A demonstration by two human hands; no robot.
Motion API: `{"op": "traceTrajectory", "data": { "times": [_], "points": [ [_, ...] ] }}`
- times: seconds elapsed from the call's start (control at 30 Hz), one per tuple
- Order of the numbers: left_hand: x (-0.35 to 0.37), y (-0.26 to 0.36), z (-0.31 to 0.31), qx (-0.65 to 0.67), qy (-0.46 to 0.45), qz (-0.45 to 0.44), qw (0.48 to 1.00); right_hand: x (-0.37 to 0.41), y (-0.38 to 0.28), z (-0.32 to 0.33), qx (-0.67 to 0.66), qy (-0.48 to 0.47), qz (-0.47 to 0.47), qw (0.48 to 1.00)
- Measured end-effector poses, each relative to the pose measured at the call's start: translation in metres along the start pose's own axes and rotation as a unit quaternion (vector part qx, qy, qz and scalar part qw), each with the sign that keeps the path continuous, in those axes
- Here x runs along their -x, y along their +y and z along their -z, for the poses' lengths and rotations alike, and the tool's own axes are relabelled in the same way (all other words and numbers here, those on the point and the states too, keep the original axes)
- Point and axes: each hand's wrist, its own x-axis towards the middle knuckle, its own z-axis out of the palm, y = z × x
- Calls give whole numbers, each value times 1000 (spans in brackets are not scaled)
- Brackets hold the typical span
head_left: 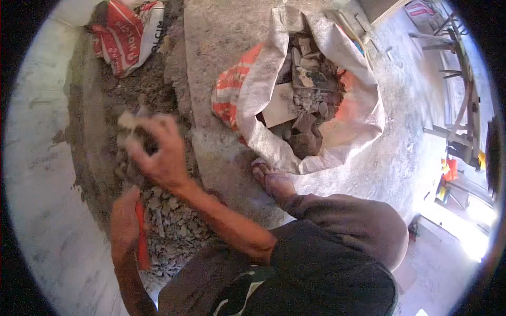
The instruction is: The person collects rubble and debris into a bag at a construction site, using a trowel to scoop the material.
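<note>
My left hand (125, 224) is closed around the orange-red handle (142, 237) of a tool whose head I cannot make out. Just above it, my right hand (163, 150) is curled and blurred by motion. Its fingertips and thumb pinch a pale chunk of rubble (127, 121), also blurred. Both hands are low over a strip of broken floor with loose grey rubble (171, 221) and dark dirt. To the right stands a white and orange woven sack (361, 116), its mouth rolled wide, holding broken tile and stone pieces (311, 124).
A crumpled red and white cement bag (126, 39) lies at the far end of the dirt strip. My sandalled foot (276, 184) is beside the sack. Wooden trestles or scaffolding (464, 100) stand along the right, and a board (382, 8) is at the top.
</note>
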Motion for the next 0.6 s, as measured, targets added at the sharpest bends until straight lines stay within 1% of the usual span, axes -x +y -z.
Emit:
{"op": "traceTrajectory", "data": {
  "times": [0.03, 0.07, 0.1, 0.17, 0.2, 0.23, 0.27, 0.3, 0.33, 0.37, 0.43, 0.47, 0.5, 0.53, 0.57, 0.6],
  "points": [
    [23, 18, 1, -3, 8, 3, 1000, -12, -27, 13, -7, 24, 3, 1000],
    [38, 34, -5, -21, 20, -76, 997, -30, -48, 37, -11, 43, 15, 999],
    [49, 56, -11, -34, 27, -159, 986, -49, -67, 56, 19, 56, 63, 996],
    [79, 100, -30, -33, -12, -146, 989, -73, -81, 105, 96, 103, 154, 978],
    [80, 117, -42, -92, -54, -289, 951, -81, -86, 128, 141, 134, 201, 960],
    [75, 129, -54, -131, -94, -406, 900, -85, -98, 147, 87, 177, 115, 974],
    [71, 141, -67, -154, -129, -518, 831, -90, -104, 168, 119, 205, 118, 964],
    [62, 148, -86, -199, -137, -574, 783, -91, -102, 181, 28, 245, 73, 966],
    [53, 155, -106, -236, -140, -628, 729, -94, -91, 201, 112, 274, 71, 953],
    [46, 162, -122, -309, -115, -640, 694, -99, -74, 222, 193, 297, 67, 933],
    [24, 157, -144, -242, 47, -572, 782, -102, -37, 259, 371, 203, 53, 905],
    [16, 155, -128, -309, 92, -611, 723, -104, -34, 267, 502, 171, 115, 840],
    [7, 150, -100, -389, 128, -629, 661, -109, -21, 279, 579, 117, 159, 791],
    [-10, 139, -68, -348, 141, -652, 659, -115, -11, 290, 632, 39, 200, 748],
    [-16, 118, -34, -343, 155, -641, 669, -114, -6, 299, 649, -5, 243, 721],
    [-23, 97, 0, -338, 170, -629, 679, -115, 6, 298, 634, -12, 280, 720]
  ]
}}
